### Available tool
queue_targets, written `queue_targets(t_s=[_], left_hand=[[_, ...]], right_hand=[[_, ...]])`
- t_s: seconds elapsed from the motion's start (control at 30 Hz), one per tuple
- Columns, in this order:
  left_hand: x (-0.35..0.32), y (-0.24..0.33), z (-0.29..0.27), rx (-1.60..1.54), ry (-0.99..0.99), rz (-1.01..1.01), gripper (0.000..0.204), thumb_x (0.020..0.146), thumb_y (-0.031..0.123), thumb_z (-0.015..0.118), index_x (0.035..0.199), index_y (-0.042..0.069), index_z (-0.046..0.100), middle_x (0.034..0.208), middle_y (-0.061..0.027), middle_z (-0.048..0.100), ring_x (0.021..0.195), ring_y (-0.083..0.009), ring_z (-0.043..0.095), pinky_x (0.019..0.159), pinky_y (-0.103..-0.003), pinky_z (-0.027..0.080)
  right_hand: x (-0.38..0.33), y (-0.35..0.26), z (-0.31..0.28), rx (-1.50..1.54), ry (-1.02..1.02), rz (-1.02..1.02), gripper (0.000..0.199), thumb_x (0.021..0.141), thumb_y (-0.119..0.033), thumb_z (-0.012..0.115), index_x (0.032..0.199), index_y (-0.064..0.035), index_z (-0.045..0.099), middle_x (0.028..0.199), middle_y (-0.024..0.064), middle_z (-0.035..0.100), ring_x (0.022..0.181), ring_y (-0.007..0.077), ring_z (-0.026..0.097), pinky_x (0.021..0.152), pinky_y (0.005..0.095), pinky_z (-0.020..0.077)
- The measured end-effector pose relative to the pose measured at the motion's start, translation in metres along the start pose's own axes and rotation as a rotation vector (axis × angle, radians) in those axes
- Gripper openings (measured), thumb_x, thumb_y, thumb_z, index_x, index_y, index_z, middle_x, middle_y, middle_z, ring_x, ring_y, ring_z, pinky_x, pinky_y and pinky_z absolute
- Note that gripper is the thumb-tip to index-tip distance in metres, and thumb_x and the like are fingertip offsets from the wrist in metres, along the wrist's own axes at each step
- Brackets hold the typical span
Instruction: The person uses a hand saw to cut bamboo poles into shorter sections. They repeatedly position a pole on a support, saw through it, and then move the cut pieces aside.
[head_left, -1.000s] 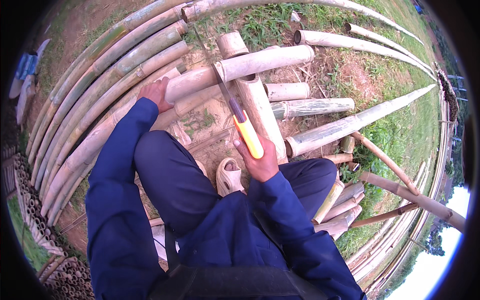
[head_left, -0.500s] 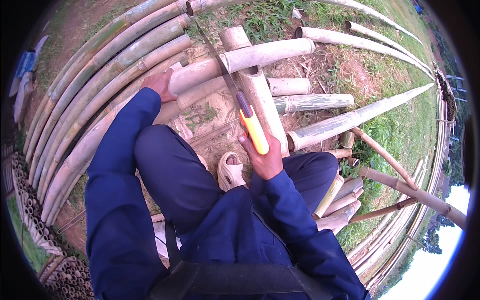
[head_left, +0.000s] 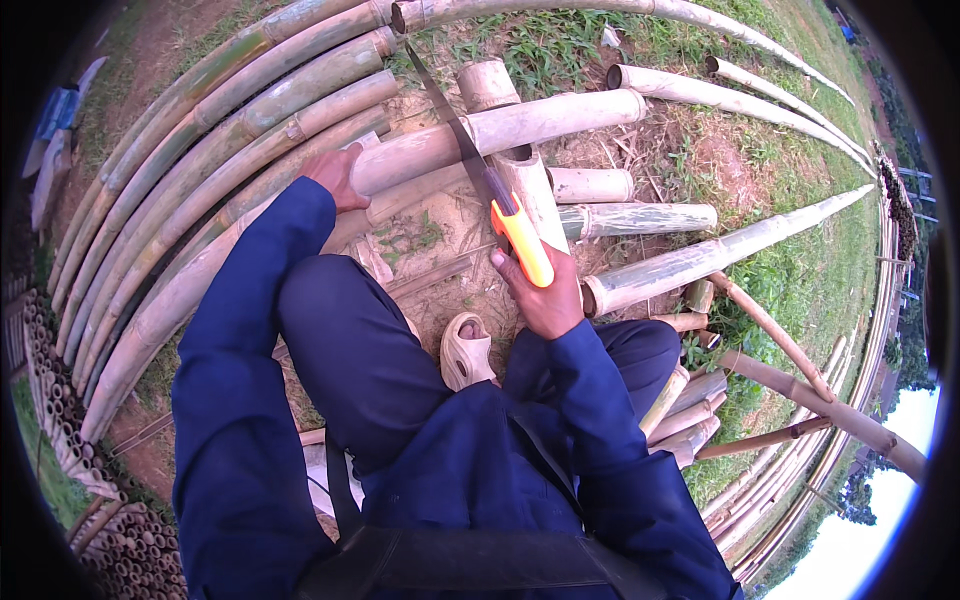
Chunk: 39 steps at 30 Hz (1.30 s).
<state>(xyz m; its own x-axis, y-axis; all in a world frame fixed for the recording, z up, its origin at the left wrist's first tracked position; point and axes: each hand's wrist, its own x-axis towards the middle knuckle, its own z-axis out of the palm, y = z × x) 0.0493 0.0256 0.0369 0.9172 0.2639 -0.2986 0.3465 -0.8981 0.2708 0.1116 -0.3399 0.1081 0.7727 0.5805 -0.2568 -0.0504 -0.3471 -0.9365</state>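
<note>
My right hand (head_left: 548,300) is closed round the yellow and orange handle of a hand saw (head_left: 528,255). The dark saw blade lies across a thick pale bamboo pole (head_left: 560,115), its tip pointing away from me; how deep it sits cannot be made out. To the left of the blade, my left hand (head_left: 337,178) grips the same pole, with some fingers hidden. Beneath the pole a stout bamboo piece (head_left: 535,190) runs crosswise and bears it.
Long bamboo poles (head_left: 250,130) lie side by side on the left. Short cut pieces (head_left: 640,217) and another long pole (head_left: 720,247) lie on the right. A sandalled foot (head_left: 466,350) is between my knees. Stacked bamboo (head_left: 130,550) shows at lower left.
My right hand and the saw have slid forward, away from me, across the pole. My left hand keeps its place on the pole. The whole view has shifted slightly.
</note>
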Motion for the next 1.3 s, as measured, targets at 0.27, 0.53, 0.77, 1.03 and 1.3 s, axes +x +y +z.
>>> queue_targets(t_s=[0.27,0.53,0.77,1.03,1.3], left_hand=[[0.003,-0.004,0.013,0.025,0.071,0.066,0.081,0.061,0.038,0.089,0.127,0.0,0.061,0.123,-0.0185,0.055,0.123,-0.038,0.057,0.1,-0.048,0.052],[-0.005,-0.003,0.007,0.0,0.099,0.126,0.075,0.062,0.034,0.089,0.123,0.001,0.061,0.123,-0.0158,0.056,0.121,-0.0368,0.057,0.101,-0.048,0.052],[0.003,-0.009,0.012,0.002,0.135,0.118,0.071,0.061,0.031,0.09,0.119,0.001,0.061,0.121,-0.0142,0.057,0.119,-0.0357,0.057,0.101,-0.047,0.052],[-0.003,-0.006,0.008,-0.042,0.216,0.193,0.071,0.057,0.025,0.091,0.116,0.001,0.06,0.118,-0.0166,0.059,0.118,-0.0393,0.058,0.099,-0.048,0.051],[0.008,-0.02,0.013,-0.053,0.188,0.15,0.069,0.058,0.023,0.089,0.116,0.002,0.06,0.117,-0.0171,0.059,0.115,-0.0403,0.06,0.096,-0.048,0.052]], right_hand=[[-0.091,-0.05,-0.033,-0.032,0.088,0.011,0.028,0.095,-0.007,0.076,0.12,0.0047,0.071,0.09,0.0084,0.075,0.081,0.0099,0.066,0.076,0.0285,0.0546],[-0.019,0.005,-0.007,0.003,0.0,-0.004,0.02,0.097,-0.014,0.075,0.095,0.0039,0.069,0.069,0.0019,0.06,0.065,0.0082,0.053,0.06,0.03,0.0454],[-0.131,-0.035,-0.045,-0.107,0.016,0.12,0.033,0.092,-0.006,0.075,0.123,0.0056,0.071,0.087,0.0118,0.075,0.079,0.0128,0.07,0.077,0.0289,0.0551],[-0.017,0.004,-0.001,-0.042,0.057,0.02,0.02,0.094,-0.015,0.078,0.093,0.0035,0.069,0.07,0.0055,0.064,0.065,0.0094,0.056,0.061,0.031,0.0469],[-0.134,-0.039,-0.037,-0.239,-0.053,0.103,0.028,0.093,-0.005,0.074,0.119,0.0045,0.071,0.085,0.0144,0.075,0.074,0.0154,0.071,0.073,0.0303,0.0557]])
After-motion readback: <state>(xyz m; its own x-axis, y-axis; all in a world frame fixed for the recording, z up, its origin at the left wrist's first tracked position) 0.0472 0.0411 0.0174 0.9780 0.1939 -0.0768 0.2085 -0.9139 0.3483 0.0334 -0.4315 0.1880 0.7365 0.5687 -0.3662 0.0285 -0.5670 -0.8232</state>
